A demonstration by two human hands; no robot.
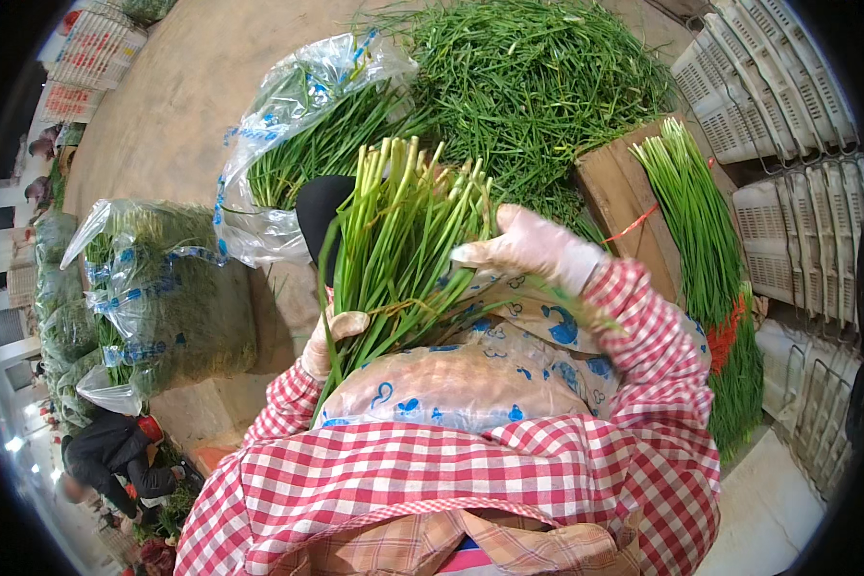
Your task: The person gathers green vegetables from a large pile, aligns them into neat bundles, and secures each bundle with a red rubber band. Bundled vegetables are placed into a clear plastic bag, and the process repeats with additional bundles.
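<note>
My left hand (pixel 333 338), in a pale glove, grips a thick bunch of leafy green stalks, which look like garlic chives (pixel 396 237), at its lower left. The bunch stands tilted over my lap with its pale cut ends at the top. My right hand (pixel 540 245), also gloved, is at the bunch's right side, thumb and fingers apart. I see nothing held in it. Blurred green strands (pixel 583 309) show near my right wrist. A clear plastic apron with blue prints (pixel 461 381) covers my lap.
A large heap of loose greens (pixel 533 72) lies ahead, beside an open plastic bag of greens (pixel 317 137). Tied chives (pixel 691 216) rest across a wooden board (pixel 626 194) at right. White plastic crates (pixel 799 237) line the right edge. Packed bags (pixel 180 295) and a crouching person (pixel 115 461) are left.
</note>
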